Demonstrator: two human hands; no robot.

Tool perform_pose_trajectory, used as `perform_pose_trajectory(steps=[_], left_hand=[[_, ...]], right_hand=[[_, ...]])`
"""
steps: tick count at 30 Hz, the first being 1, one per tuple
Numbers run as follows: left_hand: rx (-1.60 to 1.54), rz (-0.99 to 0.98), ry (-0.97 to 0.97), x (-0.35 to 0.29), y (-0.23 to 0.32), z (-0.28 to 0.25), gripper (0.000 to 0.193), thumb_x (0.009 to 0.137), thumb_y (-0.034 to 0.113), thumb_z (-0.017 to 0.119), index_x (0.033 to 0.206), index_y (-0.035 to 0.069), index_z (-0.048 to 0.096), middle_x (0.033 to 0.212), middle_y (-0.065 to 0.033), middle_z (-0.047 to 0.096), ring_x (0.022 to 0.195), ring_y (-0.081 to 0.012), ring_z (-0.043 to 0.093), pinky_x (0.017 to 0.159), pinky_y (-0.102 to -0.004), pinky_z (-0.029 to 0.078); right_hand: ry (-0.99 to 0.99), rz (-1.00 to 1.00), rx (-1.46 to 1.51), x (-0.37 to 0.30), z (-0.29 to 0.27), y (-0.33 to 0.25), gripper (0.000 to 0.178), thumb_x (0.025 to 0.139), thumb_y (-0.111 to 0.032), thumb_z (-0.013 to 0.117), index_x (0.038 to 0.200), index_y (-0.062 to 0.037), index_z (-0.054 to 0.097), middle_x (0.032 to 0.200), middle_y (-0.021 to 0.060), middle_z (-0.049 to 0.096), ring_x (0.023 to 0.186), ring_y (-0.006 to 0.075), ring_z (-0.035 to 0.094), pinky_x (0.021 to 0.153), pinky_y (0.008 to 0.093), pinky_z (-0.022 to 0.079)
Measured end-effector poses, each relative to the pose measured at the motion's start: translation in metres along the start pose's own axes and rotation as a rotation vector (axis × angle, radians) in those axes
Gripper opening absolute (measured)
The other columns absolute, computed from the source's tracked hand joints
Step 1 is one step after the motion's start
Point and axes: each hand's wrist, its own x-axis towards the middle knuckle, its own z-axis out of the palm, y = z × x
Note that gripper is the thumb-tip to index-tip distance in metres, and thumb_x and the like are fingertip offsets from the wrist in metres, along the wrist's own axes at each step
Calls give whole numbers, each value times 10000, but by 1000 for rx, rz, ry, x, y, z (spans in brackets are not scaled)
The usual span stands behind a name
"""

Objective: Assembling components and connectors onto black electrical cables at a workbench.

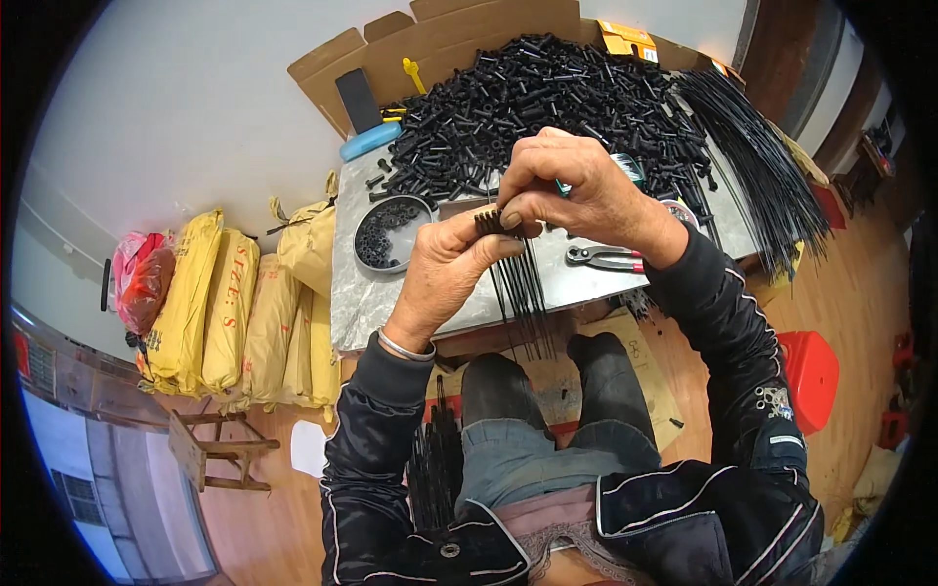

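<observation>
My left hand (pixel 435 269) is closed around a bunch of thin black rods (pixel 523 303), which hang down over the table's front edge. Their upper ends, with short dark tips, stick out side by side above my thumb. My right hand (pixel 591 190) meets them from the right, thumb and fingers pinched at those tips. Whatever small piece lies in that pinch is hidden by the fingers. Below my right hand, pliers (pixel 591 256) with red handles lie on the grey tabletop (pixel 357 313). Left of my hands stands a round bowl (pixel 357 239) holding small black rings (pixel 376 244).
A large heap of short black tubular parts (pixel 547 98) covers the back of the table before a cardboard wall (pixel 469 29). Long black rods (pixel 752 166) fan over the right edge. Yellow sacks (pixel 230 303) stand at left, with a wooden stool (pixel 215 444); a red stool (pixel 809 376) is at right.
</observation>
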Motion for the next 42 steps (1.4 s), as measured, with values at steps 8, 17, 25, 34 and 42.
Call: perform_pose_trajectory(steps=[8,17,25,34,42], left_hand=[[14,-17,58,-2,-23,8,165,865,48,651,1021,4,682,918,-30,698,824,-96,628,765,-244,517],[876,231,-232,-29,-93,21,756,647,415,800,1258,59,533,1383,-210,402,1303,-406,348,1086,-433,303],[893,230,-243,-29,-119,15,881,659,532,765,1334,53,465,1410,-211,388,1329,-394,335,1096,-451,305],[972,104,-223,-29,-118,17,968,671,612,693,1362,-1,406,1429,-259,320,1397,-433,152,1135,-517,189],[887,-6,-299,-49,-102,17,977,683,559,712,1434,64,332,1494,-209,255,1395,-425,173,1140,-551,91]], right_hand=[[6,-21,-14,11,12,-8,326,699,-151,770,991,-71,650,759,45,611,628,191,602,548,296,490],[-13,87,45,8,16,-13,107,775,-64,714,826,-1,644,716,79,636,638,169,639,540,262,481],[94,718,67,-18,-35,65,178,844,-119,619,974,-17,687,785,47,682,673,83,612,587,241,482],[-287,804,-589,-99,-18,147,151,732,-210,690,824,-95,719,815,93,685,814,276,658,710,387,502],[-366,772,-690,-94,-38,154,114,761,-196,664,810,-98,695,827,66,659,780,272,644,674,374,498]])
